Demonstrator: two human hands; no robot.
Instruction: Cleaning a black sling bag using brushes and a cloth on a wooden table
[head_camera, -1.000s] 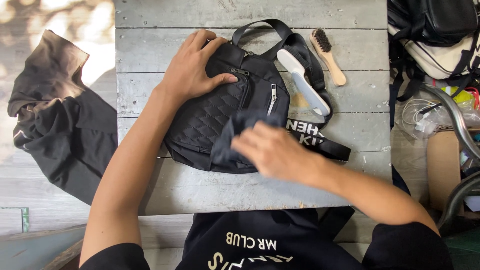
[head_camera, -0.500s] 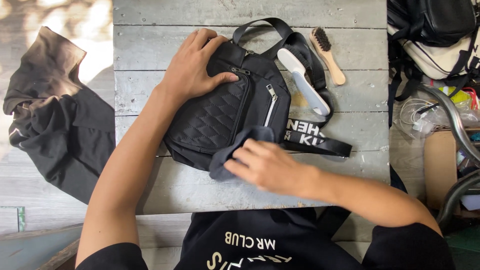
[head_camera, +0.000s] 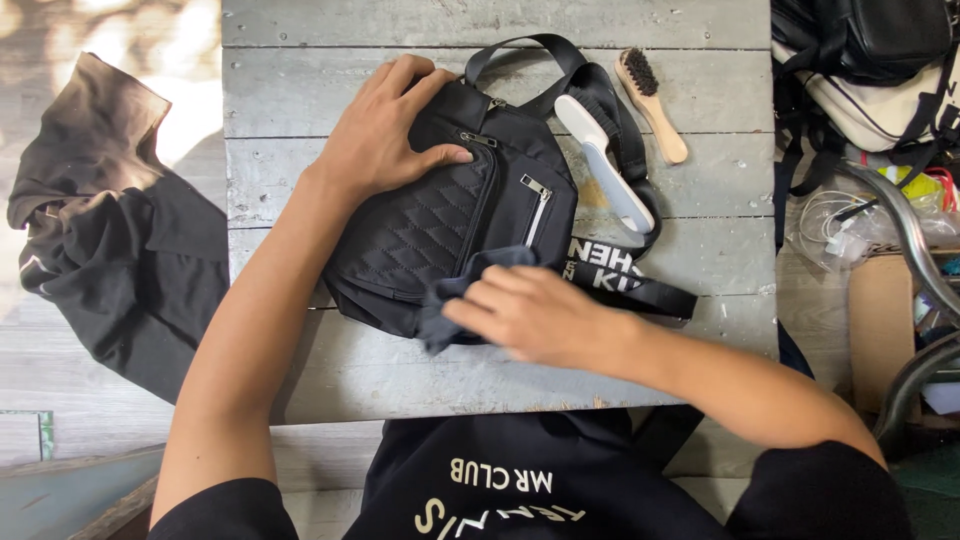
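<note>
Bag (head_camera: 440, 235), black and quilted, lying flat near the middle of the grey plank surface (head_camera: 300, 90), strap (head_camera: 620, 275) trailing to the right. Left hand (head_camera: 385, 130) rests palm-down on the bag's upper end, fingers spread flat, pinning rather than clasping. Right hand (head_camera: 535, 315) presses a dark cloth (head_camera: 455, 295) against the bag's lower edge; its grip is closed on the cloth, fingers bunched over the folds. White brush (head_camera: 605, 160) lies on the strap just beside the bag; wooden brush (head_camera: 655, 95) lies apart, further right. Dark garment (head_camera: 110, 240) lies on the floor to the left.

Risks, as judged: the cloth may snag a zipper pull (head_camera: 533, 186); a hard stroke may slide the bag toward the near edge if the left hand's pressure slackens; a tug on the strap may tip the white brush off it.
</note>
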